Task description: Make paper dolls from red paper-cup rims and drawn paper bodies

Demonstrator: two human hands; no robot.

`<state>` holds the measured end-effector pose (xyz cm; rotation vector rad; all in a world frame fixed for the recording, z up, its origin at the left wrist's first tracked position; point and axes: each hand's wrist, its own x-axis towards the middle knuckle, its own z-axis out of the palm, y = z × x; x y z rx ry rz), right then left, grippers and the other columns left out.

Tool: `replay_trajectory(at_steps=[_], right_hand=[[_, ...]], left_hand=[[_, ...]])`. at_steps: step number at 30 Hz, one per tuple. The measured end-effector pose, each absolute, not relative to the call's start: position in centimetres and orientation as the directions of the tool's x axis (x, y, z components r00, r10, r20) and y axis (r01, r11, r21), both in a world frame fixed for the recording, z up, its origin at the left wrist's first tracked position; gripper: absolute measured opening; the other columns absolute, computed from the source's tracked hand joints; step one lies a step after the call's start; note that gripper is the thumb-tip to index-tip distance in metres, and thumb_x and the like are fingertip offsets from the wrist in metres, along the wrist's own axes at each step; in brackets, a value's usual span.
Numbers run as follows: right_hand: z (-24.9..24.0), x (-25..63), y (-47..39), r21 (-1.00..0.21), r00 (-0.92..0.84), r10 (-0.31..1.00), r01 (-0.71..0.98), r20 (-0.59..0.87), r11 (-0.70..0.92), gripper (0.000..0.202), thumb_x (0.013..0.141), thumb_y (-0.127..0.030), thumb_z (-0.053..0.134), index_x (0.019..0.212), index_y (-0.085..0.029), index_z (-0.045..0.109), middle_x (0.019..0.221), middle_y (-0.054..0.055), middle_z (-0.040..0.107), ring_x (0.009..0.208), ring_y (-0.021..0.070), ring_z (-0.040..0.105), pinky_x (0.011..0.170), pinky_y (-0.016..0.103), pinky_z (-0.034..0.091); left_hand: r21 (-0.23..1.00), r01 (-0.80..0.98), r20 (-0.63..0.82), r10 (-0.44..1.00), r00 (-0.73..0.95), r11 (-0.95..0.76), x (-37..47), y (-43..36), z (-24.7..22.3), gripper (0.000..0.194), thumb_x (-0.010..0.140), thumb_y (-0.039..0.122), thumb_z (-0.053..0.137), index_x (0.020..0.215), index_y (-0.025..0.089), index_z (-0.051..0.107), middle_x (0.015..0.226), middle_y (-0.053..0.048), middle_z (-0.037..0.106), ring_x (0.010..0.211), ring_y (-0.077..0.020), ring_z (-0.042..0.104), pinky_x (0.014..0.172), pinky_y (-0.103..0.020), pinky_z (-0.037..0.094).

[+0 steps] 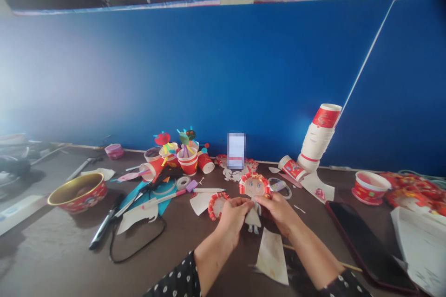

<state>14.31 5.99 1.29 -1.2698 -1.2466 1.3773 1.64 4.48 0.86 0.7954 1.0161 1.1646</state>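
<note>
A paper doll [253,216] with a drawn face and a curly red paper rim round its head [254,185] is held upright near the middle. My left hand [234,216] pinches it at the neck from the left. From the right, my right hand [278,211] grips the lower edge of the head, thumb in front. Just beside my left hand lies a second red-rimmed round piece [218,206], partly covered by that hand. Below the doll, a cream paper scrap [272,256] rests on the table.
Red paper cups [188,163] with coloured figures stand behind left, near a gold-rimmed bowl [79,192], a box cutter [101,231] and blue paper [165,204]. A leaning cup stack [315,141], a phone [371,246] and a white paper tray [423,246] are right.
</note>
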Motion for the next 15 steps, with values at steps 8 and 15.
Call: replay_trajectory(at_steps=[8,15], right_hand=[[2.4,14.2,5.5,-0.985,-0.161,0.973,-0.014,-0.165,-0.170,0.029,0.064,-0.043,0.062,0.072,-0.017,0.057,0.055,-0.004,0.048,0.048,0.0074,0.043,0.045,0.020,0.031],[1.8,14.1,5.7,-0.970,-0.081,0.974,0.143,-0.211,-0.198,0.034,0.065,-0.050,0.058,0.071,-0.017,0.057,0.056,-0.003,0.051,0.050,0.0084,0.047,0.047,0.020,0.036]], left_hand=[[0.931,-0.309,-0.201,0.980,0.015,0.196,1.2,4.9,0.7,0.025,0.053,0.033,0.069,0.061,0.011,0.058,0.049,-0.002,0.056,0.044,-0.0107,0.050,0.043,-0.021,0.035],[0.945,-0.262,-0.200,0.980,0.016,0.197,1.2,5.1,0.0,0.025,0.051,0.032,0.069,0.055,0.012,0.055,0.045,0.001,0.052,0.041,-0.0092,0.046,0.040,-0.020,0.031]])
